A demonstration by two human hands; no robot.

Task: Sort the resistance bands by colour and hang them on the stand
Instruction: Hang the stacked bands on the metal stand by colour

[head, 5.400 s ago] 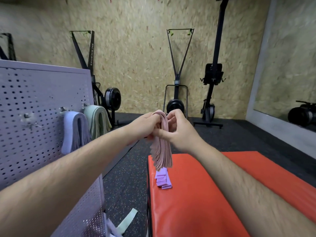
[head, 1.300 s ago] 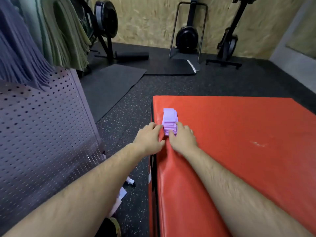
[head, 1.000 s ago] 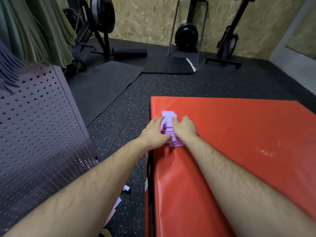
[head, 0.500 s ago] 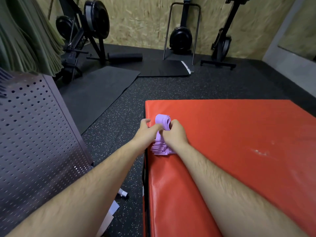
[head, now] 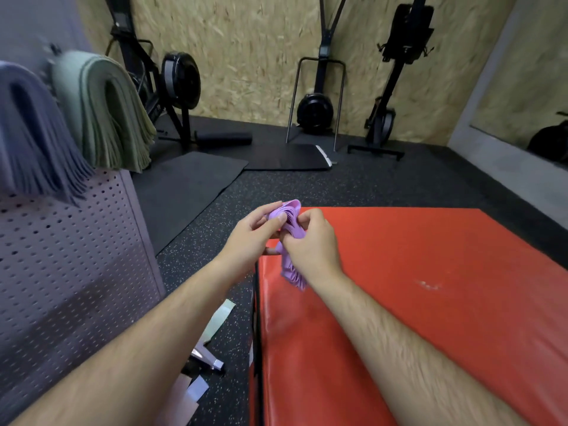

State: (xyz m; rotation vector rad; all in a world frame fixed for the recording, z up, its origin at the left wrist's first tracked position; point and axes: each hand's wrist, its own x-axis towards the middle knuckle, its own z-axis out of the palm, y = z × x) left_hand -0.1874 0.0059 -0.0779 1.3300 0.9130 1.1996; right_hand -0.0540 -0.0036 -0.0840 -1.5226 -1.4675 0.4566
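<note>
L hand (head: 247, 239), R hand (head: 312, 245) pinch bands (head: 290, 215) (fingers (head: 266, 211) curled)

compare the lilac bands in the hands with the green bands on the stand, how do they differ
Colour: the lilac bands are bright purple; the green bands are pale olive.
Support: the lilac bands are gripped by the left hand and right hand over the red mat; the green bands hang on the stand, untouched.
Shared: both are stacks of flat bands folded over, ends hanging down.
</note>
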